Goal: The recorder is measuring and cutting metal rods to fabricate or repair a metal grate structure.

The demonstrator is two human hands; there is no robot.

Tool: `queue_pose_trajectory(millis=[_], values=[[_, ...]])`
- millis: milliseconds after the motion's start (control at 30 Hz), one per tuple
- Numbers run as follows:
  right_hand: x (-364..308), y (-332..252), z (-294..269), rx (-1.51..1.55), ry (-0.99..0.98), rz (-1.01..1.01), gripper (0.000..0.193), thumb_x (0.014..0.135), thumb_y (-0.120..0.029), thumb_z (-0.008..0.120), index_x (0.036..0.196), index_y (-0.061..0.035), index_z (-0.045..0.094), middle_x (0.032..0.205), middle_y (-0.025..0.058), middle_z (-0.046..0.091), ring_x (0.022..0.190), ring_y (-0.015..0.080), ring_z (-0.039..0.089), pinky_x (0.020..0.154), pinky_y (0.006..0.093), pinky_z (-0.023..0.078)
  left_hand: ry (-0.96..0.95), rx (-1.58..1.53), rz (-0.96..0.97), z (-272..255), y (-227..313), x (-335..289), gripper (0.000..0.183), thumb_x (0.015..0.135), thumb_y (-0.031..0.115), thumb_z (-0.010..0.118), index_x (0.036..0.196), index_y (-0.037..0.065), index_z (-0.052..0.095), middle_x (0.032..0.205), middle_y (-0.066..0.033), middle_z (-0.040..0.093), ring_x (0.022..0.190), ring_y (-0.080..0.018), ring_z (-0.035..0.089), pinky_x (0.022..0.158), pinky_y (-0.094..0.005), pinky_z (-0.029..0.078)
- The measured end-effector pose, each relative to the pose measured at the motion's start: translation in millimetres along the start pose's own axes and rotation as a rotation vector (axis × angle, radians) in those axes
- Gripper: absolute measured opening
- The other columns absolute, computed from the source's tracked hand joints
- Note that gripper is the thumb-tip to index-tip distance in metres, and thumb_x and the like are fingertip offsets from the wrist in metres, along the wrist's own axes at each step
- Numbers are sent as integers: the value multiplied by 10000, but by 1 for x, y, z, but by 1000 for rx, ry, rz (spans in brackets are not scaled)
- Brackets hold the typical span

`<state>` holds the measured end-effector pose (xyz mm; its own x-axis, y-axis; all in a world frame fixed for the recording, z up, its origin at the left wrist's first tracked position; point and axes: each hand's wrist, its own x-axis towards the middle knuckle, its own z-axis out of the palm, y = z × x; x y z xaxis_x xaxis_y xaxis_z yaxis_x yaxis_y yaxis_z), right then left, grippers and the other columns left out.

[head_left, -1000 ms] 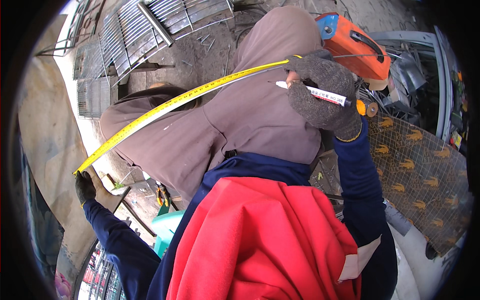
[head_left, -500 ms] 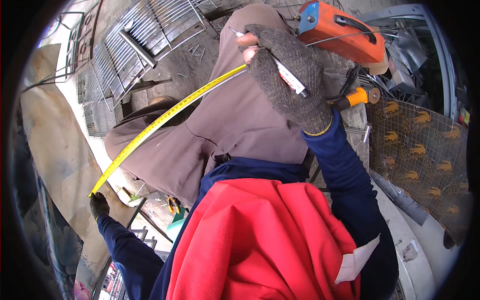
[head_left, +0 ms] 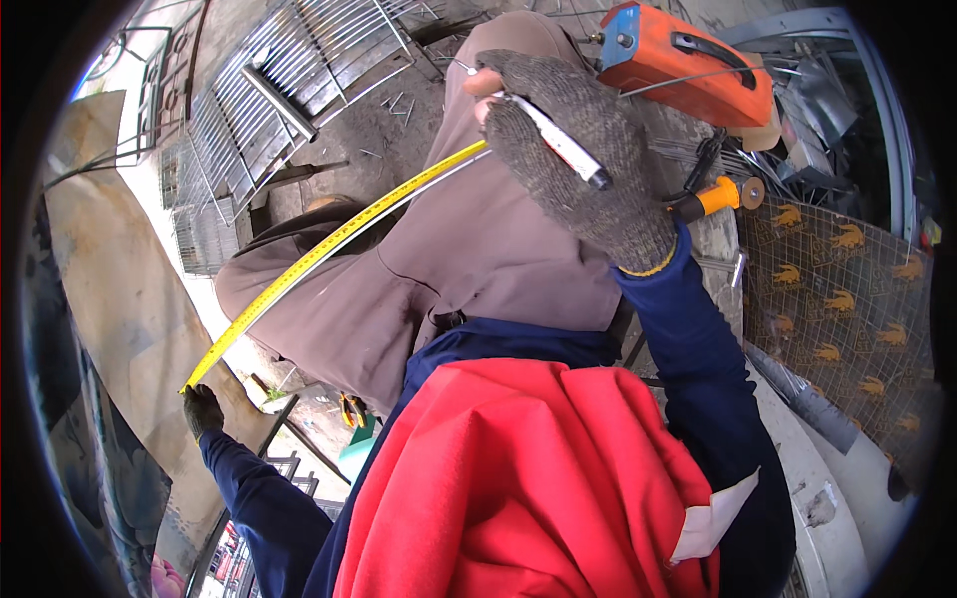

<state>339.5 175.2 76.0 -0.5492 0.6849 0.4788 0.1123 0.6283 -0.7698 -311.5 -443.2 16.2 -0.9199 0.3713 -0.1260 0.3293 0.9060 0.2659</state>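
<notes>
A yellow tape measure blade [head_left: 329,246] stretches across my lap beside a thin pale metal rod [head_left: 407,202]. At the far left end, my left hand [head_left: 202,410] in a dark knitted glove is closed on the tape's end. My right hand [head_left: 588,149], gloved with bare fingertips, pinches a white marker pen [head_left: 563,147] with a dark end cap. The pen's thin tip points away to the upper left. The tape and rod run under the right hand, where their other ends are hidden.
An orange and blue machine with a black handle [head_left: 688,68] stands ahead right. Beside it lies a yellow angle grinder [head_left: 720,196] near a patterned brown board [head_left: 837,319]. Metal grilles [head_left: 299,75] lie ahead left. Orange-handled pliers [head_left: 353,410] rest by my left thigh.
The whole view has shifted slightly. My right hand has turned a little, and the marker in it lies at a slightly different angle. Both hands keep their hold.
</notes>
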Motion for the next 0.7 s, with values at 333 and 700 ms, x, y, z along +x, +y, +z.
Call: queue_pose_trajectory(millis=[333,700], values=[[6,-12,-15,-372,-116,36,330,828,-83,725,1141,-40,631,1018,56,711,887,212,655,800,316,509,-59,-1337,-428,25,97,-70,210,997,290,555,860,131,557,726,13,499,700,-112,495,667,-255,461],[-11,-16,-10,-567,-327,-122,526,827,-122,730,1277,62,531,1251,194,593,1143,347,565,991,428,425,510,-1355,-579,69,165,-123,202,947,292,556,876,104,526,667,0,484,511,-146,468,475,-283,403]])
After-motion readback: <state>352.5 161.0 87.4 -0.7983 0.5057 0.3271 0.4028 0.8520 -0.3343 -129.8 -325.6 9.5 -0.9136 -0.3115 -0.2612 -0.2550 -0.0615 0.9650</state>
